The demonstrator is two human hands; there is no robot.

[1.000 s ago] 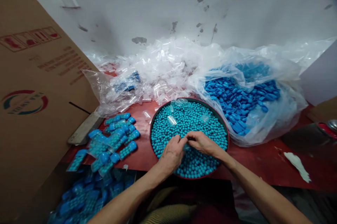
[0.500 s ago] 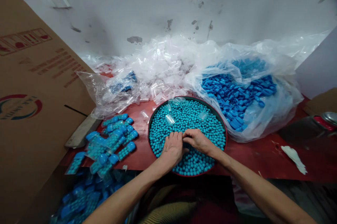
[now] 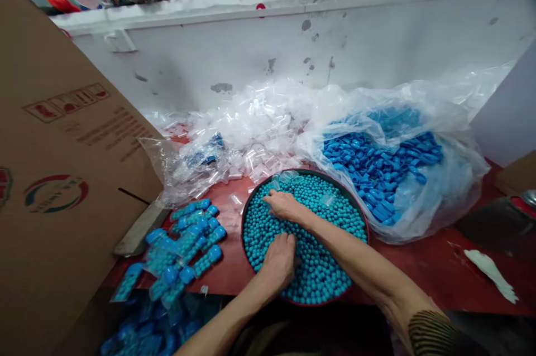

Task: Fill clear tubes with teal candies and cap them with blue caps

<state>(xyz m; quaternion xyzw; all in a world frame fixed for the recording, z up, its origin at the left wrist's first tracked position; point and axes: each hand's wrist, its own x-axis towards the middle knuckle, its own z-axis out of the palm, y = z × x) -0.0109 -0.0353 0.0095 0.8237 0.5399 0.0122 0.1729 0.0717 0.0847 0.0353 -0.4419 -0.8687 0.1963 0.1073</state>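
Note:
A round red-rimmed tray (image 3: 248,212) on the red table holds a heap of small teal balls (image 3: 330,222). My left hand (image 3: 280,260) lies palm down on the balls at the tray's near left, fingers curled into them; anything inside it is hidden. My right hand (image 3: 285,206) reaches across to the tray's far left, fingers stretched out flat on the balls. Its fingertips are just short of a few empty clear tubes (image 3: 273,185) lying on the balls at the far rim.
Ball-filled tubes with blue caps (image 3: 188,236) lie piled left of the tray, and more fill a bag (image 3: 138,328) below. Behind are a heap of empty clear tubes (image 3: 259,121) and a bag of blue caps (image 3: 377,160). A large cardboard box (image 3: 62,149) stands left.
My hands have come apart. The right hand has moved from the tray's middle to its far left side, and the left hand has drawn back toward me. The view has tilted up.

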